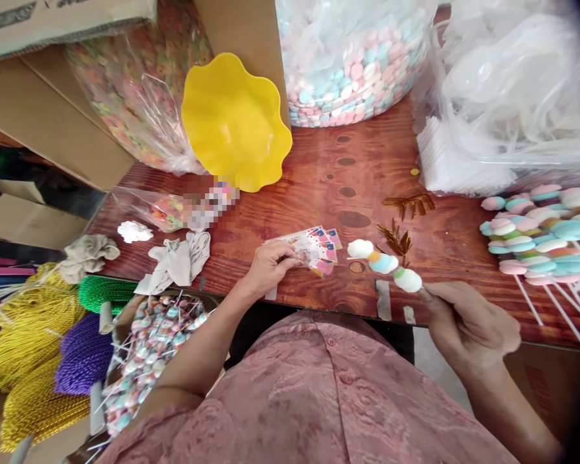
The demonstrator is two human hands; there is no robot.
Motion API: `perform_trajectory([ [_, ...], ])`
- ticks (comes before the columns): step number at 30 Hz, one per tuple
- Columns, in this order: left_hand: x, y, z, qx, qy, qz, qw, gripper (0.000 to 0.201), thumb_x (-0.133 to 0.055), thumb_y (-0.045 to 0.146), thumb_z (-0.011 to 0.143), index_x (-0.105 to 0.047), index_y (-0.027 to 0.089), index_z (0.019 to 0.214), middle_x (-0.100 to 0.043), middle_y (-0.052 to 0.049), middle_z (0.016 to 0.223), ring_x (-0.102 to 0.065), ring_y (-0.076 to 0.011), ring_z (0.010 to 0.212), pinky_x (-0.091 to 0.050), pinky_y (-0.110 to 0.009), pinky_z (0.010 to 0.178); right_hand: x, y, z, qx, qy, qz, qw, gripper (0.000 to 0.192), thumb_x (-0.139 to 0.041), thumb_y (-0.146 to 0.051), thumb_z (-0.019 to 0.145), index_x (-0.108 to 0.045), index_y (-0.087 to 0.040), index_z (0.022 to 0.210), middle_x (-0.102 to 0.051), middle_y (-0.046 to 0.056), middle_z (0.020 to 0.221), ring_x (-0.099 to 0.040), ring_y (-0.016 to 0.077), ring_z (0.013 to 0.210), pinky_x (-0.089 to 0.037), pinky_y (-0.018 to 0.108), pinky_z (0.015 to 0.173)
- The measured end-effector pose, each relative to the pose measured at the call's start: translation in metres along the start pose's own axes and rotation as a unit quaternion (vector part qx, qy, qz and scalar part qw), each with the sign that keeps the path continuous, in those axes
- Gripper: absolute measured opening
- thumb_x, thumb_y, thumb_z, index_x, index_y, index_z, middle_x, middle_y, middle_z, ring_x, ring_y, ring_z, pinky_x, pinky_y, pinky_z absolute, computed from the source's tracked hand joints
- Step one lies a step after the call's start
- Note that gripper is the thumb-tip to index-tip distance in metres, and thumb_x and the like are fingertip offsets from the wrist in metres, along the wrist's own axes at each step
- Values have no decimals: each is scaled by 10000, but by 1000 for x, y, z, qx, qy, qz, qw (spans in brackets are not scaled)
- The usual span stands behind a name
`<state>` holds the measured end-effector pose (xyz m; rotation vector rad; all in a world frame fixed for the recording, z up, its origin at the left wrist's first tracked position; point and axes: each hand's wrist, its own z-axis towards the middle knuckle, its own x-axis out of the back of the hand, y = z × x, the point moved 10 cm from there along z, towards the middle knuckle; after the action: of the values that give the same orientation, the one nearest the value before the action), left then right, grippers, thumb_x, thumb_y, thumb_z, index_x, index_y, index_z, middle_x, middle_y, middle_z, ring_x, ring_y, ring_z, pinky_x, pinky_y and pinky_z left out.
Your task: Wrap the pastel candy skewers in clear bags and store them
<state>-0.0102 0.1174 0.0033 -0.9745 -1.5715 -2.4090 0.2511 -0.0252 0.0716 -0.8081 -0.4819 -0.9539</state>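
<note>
My right hand (466,322) holds a stick threaded with pastel marshmallow pieces, a candy skewer (384,263), pointing left over the wooden table (338,187). My left hand (270,265) rests on the table's near edge, fingers pinching a small stack of printed stickers (316,247). The skewer's tip lies just right of the stickers.
Finished skewers (541,235) are piled at the right beside a stack of clear bags (457,164). A yellow wavy bowl (234,122), bags of pastel candy (352,64), gold twist ties (410,205), crumpled cloths (178,261) lie around. A box of wrapped lollipops (149,348) and coloured cord spools (33,361) sit low left.
</note>
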Motion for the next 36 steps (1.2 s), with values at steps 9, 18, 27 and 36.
perform_trajectory([
  [9, 0, -14, 5, 97, 3, -56, 994, 135, -733, 257, 779, -702, 164, 687, -701, -10, 746, -642, -137, 720, -481, -252, 702, -20, -20, -26, 77, 16, -55, 995, 147, -671, -69, 823, -653, -156, 940, -722, 58, 801, -678, 160, 686, -525, 254, 640],
  [18, -2, 0, 3, 27, 6, -7, 1000, 176, -718, 273, 821, -696, 173, 677, -714, -13, 731, -676, -173, 769, -519, -306, 751, -31, -19, -37, 89, -28, -68, 993, 197, -623, -88, 836, -653, -212, 986, -720, 35, 812, -658, 150, 663, -514, 273, 631],
  [27, -3, 7, 4, 3, 1, 7, 1000, 140, -724, 260, 826, -710, 180, 711, -740, -26, 772, -683, -163, 765, -526, -290, 736, -28, -27, -46, 109, -29, -93, 989, 222, -649, -79, 816, -670, -212, 992, -708, 35, 797, -619, 137, 664, -461, 277, 628],
  [36, -8, 11, 1, -16, -14, 15, 1000, 137, -715, 233, 830, -709, 175, 706, -729, -32, 770, -681, -165, 786, -525, -314, 781, -34, -28, -37, 97, 3, -86, 992, 226, -634, -92, 824, -660, -196, 1023, -714, 38, 800, -651, 142, 652, -487, 262, 648],
])
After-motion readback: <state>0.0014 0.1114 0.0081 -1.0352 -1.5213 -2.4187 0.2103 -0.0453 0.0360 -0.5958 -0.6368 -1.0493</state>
